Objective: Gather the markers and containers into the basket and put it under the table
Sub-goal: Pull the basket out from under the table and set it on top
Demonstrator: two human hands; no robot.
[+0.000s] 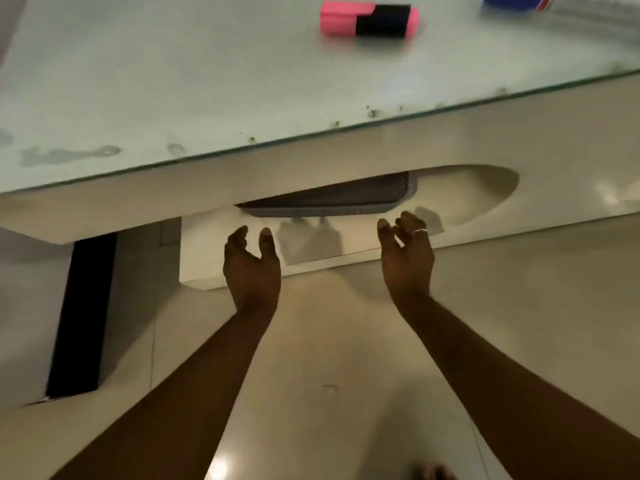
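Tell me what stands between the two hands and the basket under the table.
Nothing visible does. The left hand and right hand are open and empty, just short of the basket, whose near rim shows in the gap under the table. A pink marker lies on the tabletop, ungathered.

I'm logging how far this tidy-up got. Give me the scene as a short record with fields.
basket: grey mesh basket, on the shelf under the table
left hand: open, empty, just short of the basket
right hand: open, empty, ring on one finger
tabletop: pink and black marker lying on it
far right corner: blue container, partly out of frame
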